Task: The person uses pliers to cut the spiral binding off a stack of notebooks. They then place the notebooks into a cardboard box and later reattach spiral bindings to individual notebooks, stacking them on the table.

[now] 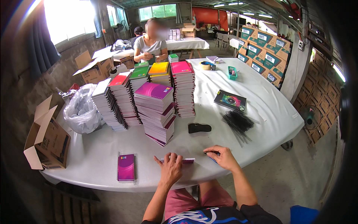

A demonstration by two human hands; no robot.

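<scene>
My left hand (171, 168) is closed over a narrow purple-and-white notebook (188, 161) at the table's near edge; its fingers cover most of it. To the right, my right hand (223, 158) is closed around a small tool with a dark tip and a bit of blue, its kind mostly hidden by the fingers. A purple spiral notebook (126, 167) lies flat left of my left hand, wire ends sticking out past its cover. Beyond my hands lie a black pouch-like object (199, 128) and a tangled heap of black spiral binding coils (238, 122).
Tall notebook stacks, including a purple one (154, 112) and a pink one (182, 89), rise ahead. Open cartons (52, 140) and a plastic bag (84, 112) stand left. A dark box (230, 100) and green basket (232, 73) lie right. Across the table is another person (151, 48).
</scene>
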